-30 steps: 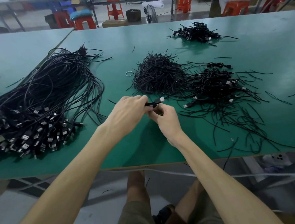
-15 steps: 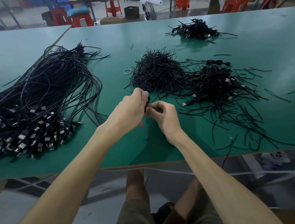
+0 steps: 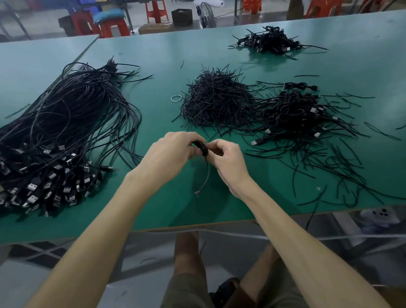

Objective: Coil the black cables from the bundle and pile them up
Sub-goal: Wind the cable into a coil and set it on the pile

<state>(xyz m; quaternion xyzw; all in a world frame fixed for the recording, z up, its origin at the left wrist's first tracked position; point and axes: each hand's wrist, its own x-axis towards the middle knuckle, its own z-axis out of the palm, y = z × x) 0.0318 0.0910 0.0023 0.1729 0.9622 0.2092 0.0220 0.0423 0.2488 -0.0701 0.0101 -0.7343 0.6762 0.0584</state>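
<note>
Above the near edge of the green table, the left hand and right hand both pinch a small coiled black cable. Its loose tail hangs toward the table. The large bundle of black cables lies by the left edge.

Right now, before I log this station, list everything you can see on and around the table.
Table: one, green, across the view.
Cable bundle: one, black with metal plugs, left.
Tie heap: one, black, centre.
Near coiled pile: one, black, right of the heap.
Far coiled pile: one, black, back right.
Loose ties: many, black, front right.
Ring: one, pale, left of the heap.
Stools: several, red-orange, behind the table.
Held cable: one, black, partly coiled, tail hanging.
Left hand: fingers grip the coil.
Right hand: fingers pinch the coil.
</note>
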